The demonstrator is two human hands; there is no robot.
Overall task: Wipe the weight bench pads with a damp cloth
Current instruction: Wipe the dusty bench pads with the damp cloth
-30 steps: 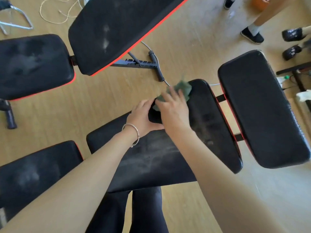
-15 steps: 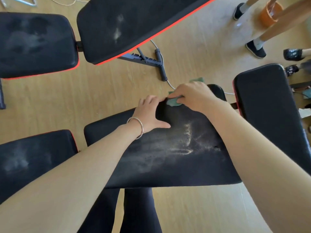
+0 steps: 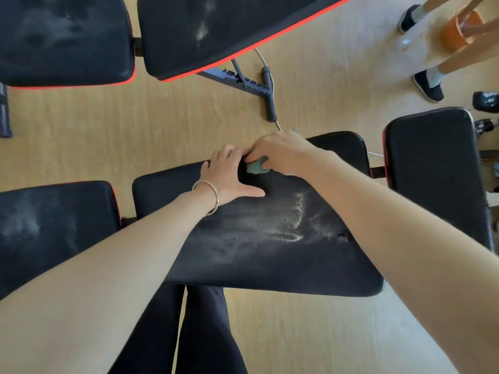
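A long black bench pad (image 3: pixel 270 260) lies below me, streaked with pale dust across its middle. My right hand (image 3: pixel 280 155) grips a bunched green cloth (image 3: pixel 256 168) and presses it on the pad near its far edge. My left hand (image 3: pixel 229 179), with a silver bangle at the wrist, rests flat on the pad just left of the cloth, fingers spread over the far edge. A second black pad (image 3: pixel 432 171) of the same bench sits to the right.
Another bench with two dusty, red-edged black pads (image 3: pixel 216 31) stands across the wooden floor. A further pad (image 3: pixel 54 228) is at my left. A cable and frame bar (image 3: pixel 270 98) lie on the floor. A person's legs and an orange bucket (image 3: pixel 459 33) are at top right.
My right hand has dragged the cloth leftward along the pad's far edge, closer to my left hand. The view shifted, showing more of the dusty middle of the pad.
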